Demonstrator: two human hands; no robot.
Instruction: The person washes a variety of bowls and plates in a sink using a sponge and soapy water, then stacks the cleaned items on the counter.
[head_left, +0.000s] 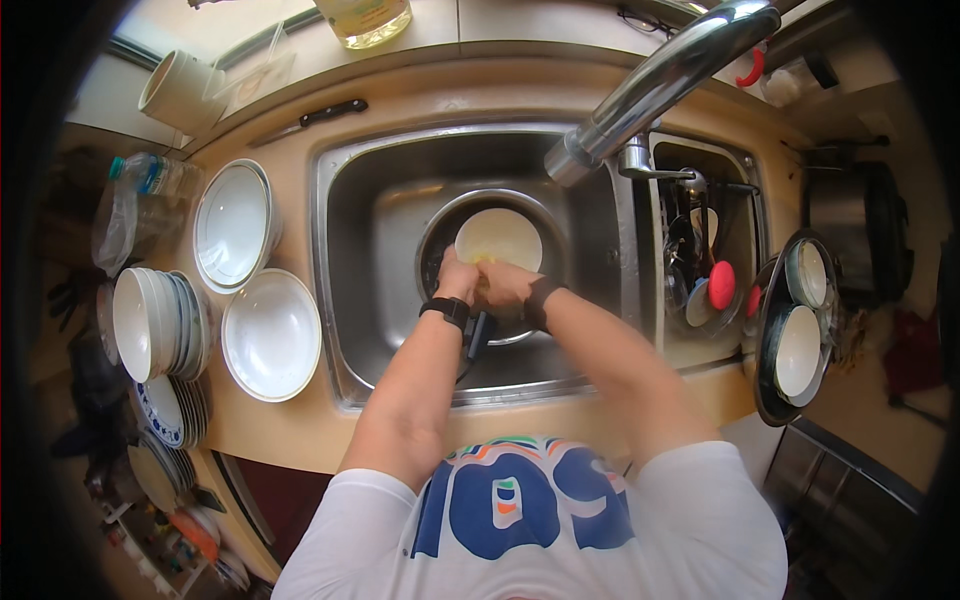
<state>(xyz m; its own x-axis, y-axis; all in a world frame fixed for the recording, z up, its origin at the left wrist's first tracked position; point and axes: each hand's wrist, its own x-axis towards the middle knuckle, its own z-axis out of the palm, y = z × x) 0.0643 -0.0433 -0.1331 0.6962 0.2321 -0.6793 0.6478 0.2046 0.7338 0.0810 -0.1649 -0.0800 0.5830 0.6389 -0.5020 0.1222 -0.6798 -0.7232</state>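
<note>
Inside the steel sink (390, 300) stands a round metal basin (551, 214). A white bowl (499, 229) is held over the basin, its inside facing up. My left hand (456, 276) grips the bowl at its near left rim; the fingers beneath are hidden. Pressed to the near side of the bowl is my right hand (511, 283), with a yellow sponge (487, 259) mostly hidden under its fingers. Dark bands circle both wrists. A dark, narrow object (477, 334) shows beside the left wrist.
Stacked bowls (169, 326), white dishes (270, 337) and patterned plates (169, 412) crowd the left counter. A knife (330, 112) lies behind the sink. The faucet (637, 90) overhangs it from the right. Utensils fill the side basin (705, 255); an oval tray (769, 375) holds bowls beyond.
</note>
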